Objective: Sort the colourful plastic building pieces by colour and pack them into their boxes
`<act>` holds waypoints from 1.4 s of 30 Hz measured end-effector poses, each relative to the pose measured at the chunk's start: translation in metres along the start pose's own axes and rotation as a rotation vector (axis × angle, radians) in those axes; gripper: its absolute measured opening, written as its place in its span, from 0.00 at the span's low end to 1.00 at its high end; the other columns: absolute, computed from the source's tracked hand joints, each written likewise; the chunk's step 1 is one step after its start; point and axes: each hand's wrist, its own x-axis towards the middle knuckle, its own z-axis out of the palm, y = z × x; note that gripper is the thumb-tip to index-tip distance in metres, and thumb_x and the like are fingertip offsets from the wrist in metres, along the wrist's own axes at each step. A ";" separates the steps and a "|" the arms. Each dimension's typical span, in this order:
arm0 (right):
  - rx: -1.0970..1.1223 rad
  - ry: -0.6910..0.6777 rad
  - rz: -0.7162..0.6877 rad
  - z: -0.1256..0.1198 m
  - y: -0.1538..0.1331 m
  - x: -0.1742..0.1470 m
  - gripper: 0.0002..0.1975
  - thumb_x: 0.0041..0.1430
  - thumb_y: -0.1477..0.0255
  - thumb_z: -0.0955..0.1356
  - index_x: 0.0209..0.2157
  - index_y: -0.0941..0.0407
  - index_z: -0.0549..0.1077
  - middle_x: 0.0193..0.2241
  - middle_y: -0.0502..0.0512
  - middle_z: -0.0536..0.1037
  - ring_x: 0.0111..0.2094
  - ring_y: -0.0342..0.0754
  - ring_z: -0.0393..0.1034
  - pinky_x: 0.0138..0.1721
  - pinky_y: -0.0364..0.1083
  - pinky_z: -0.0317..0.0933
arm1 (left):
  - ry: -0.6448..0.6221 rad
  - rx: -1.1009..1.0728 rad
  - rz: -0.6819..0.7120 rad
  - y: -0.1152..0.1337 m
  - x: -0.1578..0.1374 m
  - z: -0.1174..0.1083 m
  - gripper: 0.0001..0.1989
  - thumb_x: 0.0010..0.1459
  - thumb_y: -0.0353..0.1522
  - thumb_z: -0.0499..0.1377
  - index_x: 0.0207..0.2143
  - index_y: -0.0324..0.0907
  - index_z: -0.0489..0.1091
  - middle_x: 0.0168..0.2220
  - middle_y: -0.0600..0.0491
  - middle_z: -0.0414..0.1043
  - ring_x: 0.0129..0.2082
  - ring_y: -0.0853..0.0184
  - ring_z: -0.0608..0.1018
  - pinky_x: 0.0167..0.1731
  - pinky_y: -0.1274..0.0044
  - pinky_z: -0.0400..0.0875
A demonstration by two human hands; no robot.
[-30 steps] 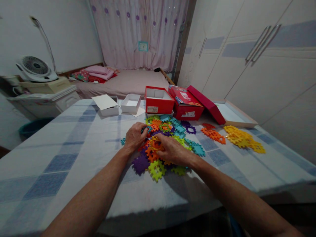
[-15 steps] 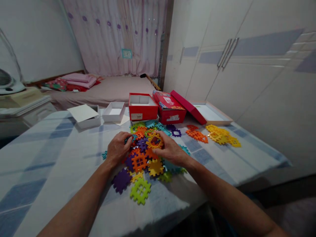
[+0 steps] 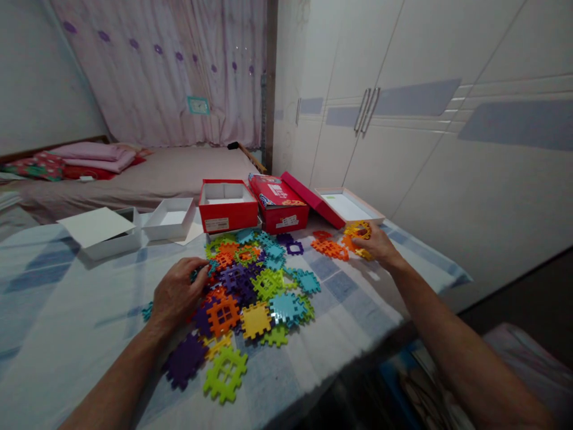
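A heap of toothed plastic building tiles [image 3: 224, 313] in orange, purple, green, yellow and teal lies on the cloth before me. At its left edge my left hand [image 3: 179, 292] is closed, with a teal tile [image 3: 202, 272] between thumb and fingers. Far to the right, my right hand [image 3: 378, 243] grips a yellow window-shaped tile [image 3: 358, 229], above the yellow pile that it partly covers. Something orange shows just under that tile; whether it is held too, I cannot tell. Beside it lies a small group of orange tiles [image 3: 330, 248].
Along the far side stand an open red box [image 3: 229, 215], a closed red box [image 3: 286, 224], a leaning red lid [image 3: 313, 200] and a shallow tray [image 3: 349, 206]. White boxes [image 3: 170, 221] sit at the left. Purple tiles [image 3: 294, 248] lie behind the heap.
My right hand has carried the yellow tile from over the heap rightward to the yellow pile. My left hand stays by the heap's left side. The view has turned to the right.
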 end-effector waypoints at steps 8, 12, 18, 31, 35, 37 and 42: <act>-0.017 0.111 0.159 -0.039 0.031 0.006 0.25 0.40 0.74 0.71 0.44 0.61 0.69 0.36 0.58 0.76 0.34 0.47 0.71 0.36 0.45 0.66 | -0.007 -0.025 -0.022 0.001 0.000 0.000 0.18 0.58 0.44 0.48 0.37 0.44 0.73 0.43 0.48 0.76 0.44 0.58 0.77 0.46 0.68 0.69; 0.009 0.133 0.209 -0.042 0.039 0.008 0.24 0.40 0.74 0.72 0.43 0.60 0.69 0.34 0.57 0.76 0.32 0.46 0.70 0.33 0.44 0.67 | -0.022 -0.019 -0.019 -0.001 0.000 0.000 0.19 0.58 0.44 0.47 0.37 0.44 0.72 0.44 0.46 0.75 0.45 0.56 0.76 0.47 0.67 0.68; 0.334 -0.003 0.258 -0.033 0.042 0.006 0.23 0.40 0.71 0.72 0.41 0.58 0.68 0.39 0.57 0.77 0.34 0.48 0.74 0.34 0.44 0.70 | -0.036 -0.021 -0.020 -0.001 0.001 0.000 0.19 0.58 0.44 0.47 0.38 0.43 0.72 0.44 0.46 0.75 0.45 0.56 0.76 0.48 0.67 0.68; -0.208 0.066 0.356 -0.050 0.046 0.023 0.21 0.44 0.59 0.74 0.34 0.62 0.75 0.31 0.64 0.79 0.36 0.56 0.74 0.32 0.47 0.66 | -0.039 -0.006 -0.006 0.000 0.000 0.000 0.19 0.59 0.43 0.47 0.39 0.42 0.72 0.44 0.47 0.75 0.45 0.57 0.76 0.47 0.68 0.68; -0.271 0.016 0.305 -0.053 0.040 0.016 0.22 0.48 0.62 0.72 0.42 0.62 0.76 0.32 0.60 0.79 0.31 0.50 0.73 0.27 0.44 0.64 | -0.034 -0.009 -0.006 -0.001 0.000 0.000 0.19 0.59 0.42 0.48 0.38 0.41 0.73 0.43 0.46 0.75 0.45 0.57 0.76 0.48 0.68 0.68; -0.158 -0.071 0.245 -0.045 0.028 0.012 0.22 0.51 0.63 0.70 0.45 0.61 0.75 0.30 0.57 0.78 0.25 0.45 0.69 0.23 0.41 0.61 | -0.020 -0.007 0.001 0.000 0.000 0.001 0.19 0.59 0.41 0.48 0.38 0.41 0.73 0.43 0.46 0.75 0.44 0.57 0.76 0.48 0.68 0.68; -0.046 -0.083 0.028 0.000 0.002 0.017 0.19 0.53 0.64 0.68 0.43 0.62 0.76 0.28 0.54 0.76 0.24 0.42 0.67 0.25 0.40 0.60 | 0.025 -0.019 0.042 -0.001 0.000 0.002 0.18 0.60 0.40 0.48 0.37 0.41 0.74 0.41 0.46 0.75 0.43 0.59 0.76 0.47 0.69 0.68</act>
